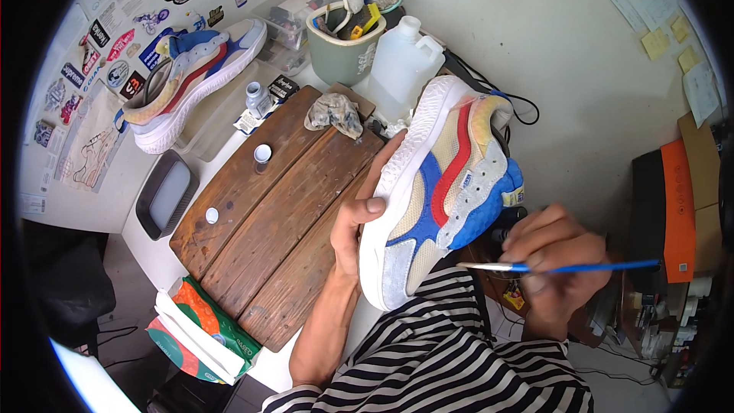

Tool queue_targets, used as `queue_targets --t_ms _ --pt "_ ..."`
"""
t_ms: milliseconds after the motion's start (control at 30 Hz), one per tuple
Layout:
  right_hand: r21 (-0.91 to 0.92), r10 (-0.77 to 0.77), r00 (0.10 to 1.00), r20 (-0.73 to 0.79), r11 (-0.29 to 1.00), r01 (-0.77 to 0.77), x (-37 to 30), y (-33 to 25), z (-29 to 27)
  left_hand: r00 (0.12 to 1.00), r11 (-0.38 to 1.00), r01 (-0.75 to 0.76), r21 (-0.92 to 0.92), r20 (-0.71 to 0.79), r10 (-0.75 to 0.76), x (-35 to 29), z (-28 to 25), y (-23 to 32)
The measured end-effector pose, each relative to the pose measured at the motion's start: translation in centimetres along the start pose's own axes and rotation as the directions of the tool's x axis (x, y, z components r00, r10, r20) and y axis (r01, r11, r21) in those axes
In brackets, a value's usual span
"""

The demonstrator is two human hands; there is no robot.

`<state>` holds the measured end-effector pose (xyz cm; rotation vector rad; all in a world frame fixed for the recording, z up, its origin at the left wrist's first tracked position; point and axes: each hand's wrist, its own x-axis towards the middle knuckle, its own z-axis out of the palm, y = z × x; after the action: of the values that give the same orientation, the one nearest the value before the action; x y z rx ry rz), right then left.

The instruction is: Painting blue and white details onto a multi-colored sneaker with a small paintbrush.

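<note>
My left hand (353, 231) is wrapped round the white sole of a sneaker (447, 176), thumb on the sidewall and other fingers partly hidden behind it. The sneaker is held up and tilted, its beige mesh side with blue, red and grey panels facing me. In my right hand (554, 256) is a thin paintbrush (592, 268) with a blue handle, gripped between bent fingers. The brush tip points left, close to the sneaker's grey and blue edge near the toe; whether it touches cannot be made out.
A dark wooden board (267, 222) on the white table carries a small white cup (263, 154), a white cap (212, 216) and a stained rag (335, 114). Behind stand a green bucket (340, 53), a plastic jug (405, 65) and another sneaker (191, 80). A tissue pack (206, 329) lies front left.
</note>
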<state>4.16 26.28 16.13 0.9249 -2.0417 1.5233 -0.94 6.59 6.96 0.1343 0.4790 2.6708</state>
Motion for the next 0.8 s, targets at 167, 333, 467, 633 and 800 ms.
queue_targets --t_ms 167,333,467,633,800 --pt "-0.027 0.021 0.961 0.276 1.000 -0.014 1.2 -0.2 2.3 0.994 0.979 0.100 0.176 -0.050 -0.092 -0.6 -0.9 0.6" --pt "-0.125 -0.047 0.947 0.317 0.988 0.091 1.7 0.2 3.5 0.999 0.985 0.043 0.169 0.015 -0.046 -0.1 -1.6 -0.1" --pt "-0.197 -0.123 0.921 0.371 0.958 0.208 1.2 0.3 3.9 0.999 0.991 0.030 0.132 -0.029 -0.026 -0.1 -1.5 -0.2" --pt "-0.363 -0.171 0.897 0.408 0.871 0.331 0.7 0.5 4.2 0.991 0.986 0.095 0.134 -0.112 -0.080 -0.6 -1.2 0.5" --pt "-0.304 -0.188 0.883 0.430 0.891 0.338 0.2 0.6 4.9 0.989 0.987 0.097 0.132 -0.127 -0.080 -0.6 -1.2 0.5"
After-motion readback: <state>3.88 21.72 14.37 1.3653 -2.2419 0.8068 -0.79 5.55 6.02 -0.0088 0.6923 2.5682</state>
